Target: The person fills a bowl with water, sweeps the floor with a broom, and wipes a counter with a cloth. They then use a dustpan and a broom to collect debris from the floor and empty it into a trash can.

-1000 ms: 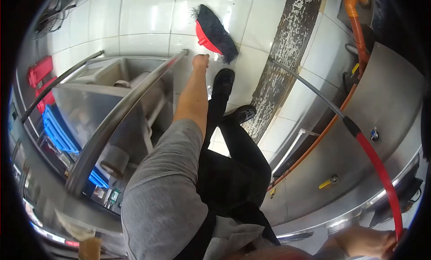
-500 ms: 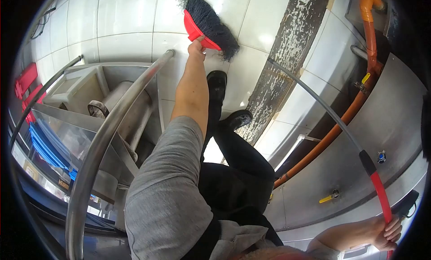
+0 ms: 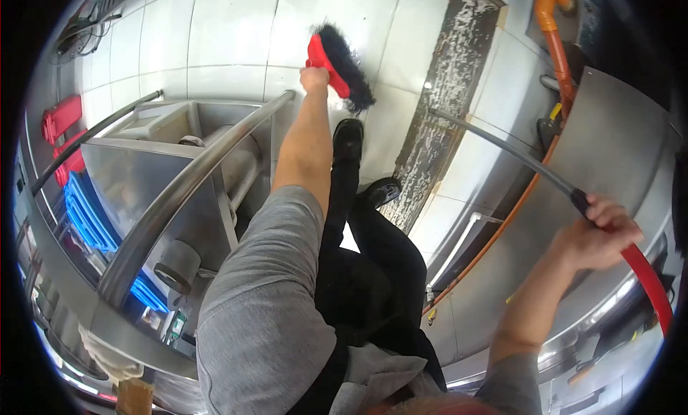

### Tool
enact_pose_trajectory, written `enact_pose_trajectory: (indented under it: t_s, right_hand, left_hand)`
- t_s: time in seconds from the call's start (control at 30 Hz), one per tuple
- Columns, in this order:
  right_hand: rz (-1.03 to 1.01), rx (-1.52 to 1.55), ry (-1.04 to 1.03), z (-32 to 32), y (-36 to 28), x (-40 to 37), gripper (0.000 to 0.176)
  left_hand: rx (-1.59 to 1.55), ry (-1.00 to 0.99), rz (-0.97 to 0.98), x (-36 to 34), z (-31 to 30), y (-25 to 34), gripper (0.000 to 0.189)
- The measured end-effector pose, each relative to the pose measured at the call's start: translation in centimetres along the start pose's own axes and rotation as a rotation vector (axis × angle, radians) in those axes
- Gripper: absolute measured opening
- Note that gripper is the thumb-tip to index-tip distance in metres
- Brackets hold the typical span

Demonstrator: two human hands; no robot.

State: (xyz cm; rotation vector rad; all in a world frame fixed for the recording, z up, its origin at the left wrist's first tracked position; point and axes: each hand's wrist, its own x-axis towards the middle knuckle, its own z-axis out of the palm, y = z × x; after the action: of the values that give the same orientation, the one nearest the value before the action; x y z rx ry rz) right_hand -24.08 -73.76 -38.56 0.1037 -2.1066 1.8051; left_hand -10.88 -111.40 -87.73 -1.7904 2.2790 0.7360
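My left hand (image 3: 314,78) is closed on a broom head (image 3: 337,67) with a red plastic block and dark bristles. It is held low over the white tiles, with the bristles facing away from my hand. My right hand (image 3: 598,236) is wrapped round a long pole (image 3: 516,151), grey in its far part and red in its near part, gripping it just past the black collar. The pole's far end reaches the worn strip on the floor, apart from the broom head.
On the left stands a steel cart (image 3: 201,164) with tube rails, holding a pale bin (image 3: 154,121). Blue folded items (image 3: 89,211) and red ones (image 3: 61,121) lie beyond it. At right are steel panels (image 3: 595,142) and an orange pipe (image 3: 555,49). A flaking strip (image 3: 451,78) crosses the tiles.
My right hand has moved up the pole to near the black collar. The broom head, still in my left hand, has turned more upright. The view has shifted a little.
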Motion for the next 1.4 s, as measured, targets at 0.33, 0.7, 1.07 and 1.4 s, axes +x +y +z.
enact_pose_trajectory:
  t_s: [0.33,0.7,1.07,1.4]
  right_hand:
    - [0.066,0.201,0.094,-12.9,-13.3,3.8,0.041]
    - [0.07,0.209,0.116,-11.9,-8.8,1.7,0.043]
    - [0.011,0.452,0.188,-19.6,-26.6,7.1,0.042]
    - [-0.227,0.64,0.462,-36.4,-49.3,5.8,0.045]
  left_hand:
    - [-1.12,-0.256,-0.729,-11.3,-2.5,-3.1,0.024]
    - [-0.936,-0.539,-0.463,-8.4,3.9,-3.6,0.028]
    - [-0.329,-0.305,0.03,-16.0,-22.1,2.2,0.045]
    - [-0.624,-0.151,0.216,-30.0,-47.7,8.8,0.082]
